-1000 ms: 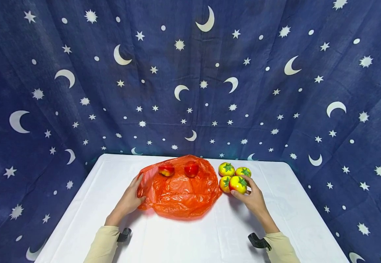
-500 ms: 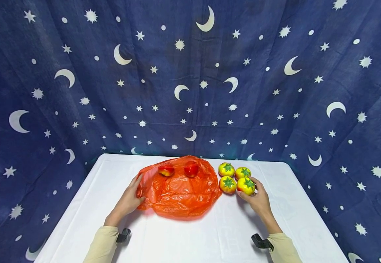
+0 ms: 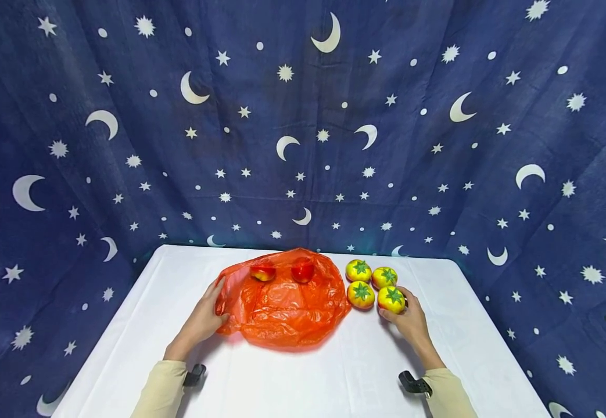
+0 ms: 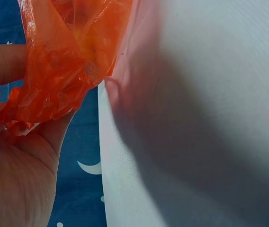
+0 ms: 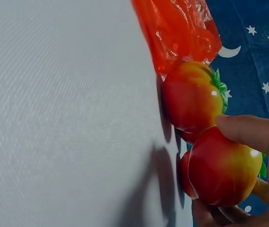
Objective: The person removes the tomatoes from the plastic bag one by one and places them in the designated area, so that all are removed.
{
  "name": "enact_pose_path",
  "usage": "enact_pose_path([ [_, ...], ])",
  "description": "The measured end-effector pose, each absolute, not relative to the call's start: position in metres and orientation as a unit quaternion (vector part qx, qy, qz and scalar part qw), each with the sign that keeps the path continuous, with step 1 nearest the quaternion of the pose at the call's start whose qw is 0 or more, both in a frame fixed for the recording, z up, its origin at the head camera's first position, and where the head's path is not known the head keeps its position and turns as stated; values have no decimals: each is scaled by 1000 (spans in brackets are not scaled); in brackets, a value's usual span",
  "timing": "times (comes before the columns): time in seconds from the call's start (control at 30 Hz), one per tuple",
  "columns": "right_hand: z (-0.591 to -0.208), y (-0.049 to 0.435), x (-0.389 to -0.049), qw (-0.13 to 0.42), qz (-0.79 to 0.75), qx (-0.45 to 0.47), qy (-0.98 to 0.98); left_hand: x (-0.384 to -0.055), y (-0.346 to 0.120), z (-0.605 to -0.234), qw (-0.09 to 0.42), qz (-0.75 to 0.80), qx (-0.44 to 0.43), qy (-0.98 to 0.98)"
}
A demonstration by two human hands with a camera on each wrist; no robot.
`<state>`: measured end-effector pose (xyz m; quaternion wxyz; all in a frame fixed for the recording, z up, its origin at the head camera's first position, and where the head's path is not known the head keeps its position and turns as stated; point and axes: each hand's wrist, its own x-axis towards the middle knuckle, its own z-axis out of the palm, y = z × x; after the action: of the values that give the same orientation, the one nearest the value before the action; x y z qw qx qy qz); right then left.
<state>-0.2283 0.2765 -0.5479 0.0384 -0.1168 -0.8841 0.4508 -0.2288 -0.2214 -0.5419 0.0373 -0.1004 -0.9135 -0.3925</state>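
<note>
On the left, my left hand point(image 3: 201, 316) grips the side of a thin orange-red plastic bag point(image 3: 292, 307). In the left wrist view, bunched plastic point(image 4: 54, 90) lies between thumb and fingers. Two round fruits show at the bag, a red-and-yellow one point(image 3: 263, 273) and a red one point(image 3: 303, 271), partly covered by the plastic. My right hand point(image 3: 409, 319) holds a glossy yellow-and-red tomato point(image 3: 391, 299) with a green star-shaped top, thumb on one side and fingers on the other. That tomato sits at the near right of a close group, beside another tomato point(image 5: 191, 97).
The other tomatoes stand right of the bag: one at near left point(image 3: 361, 295), one at far left point(image 3: 358, 270) and one at far right point(image 3: 384, 277). All lie on a white-covered table point(image 3: 292, 383). A blue moon-and-star curtain point(image 3: 303, 116) hangs behind the table.
The right hand has moved the held tomato rightward and down, from overlapping the near-left tomato to the near-right spot of the group. The left hand keeps its grip on the bag.
</note>
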Motion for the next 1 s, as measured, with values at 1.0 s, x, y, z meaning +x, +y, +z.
enact_pose_path([
  [1.0,-551,280,-240,17,450,-93,-888,-231,-222,-543,20,-385,-85,-919],
])
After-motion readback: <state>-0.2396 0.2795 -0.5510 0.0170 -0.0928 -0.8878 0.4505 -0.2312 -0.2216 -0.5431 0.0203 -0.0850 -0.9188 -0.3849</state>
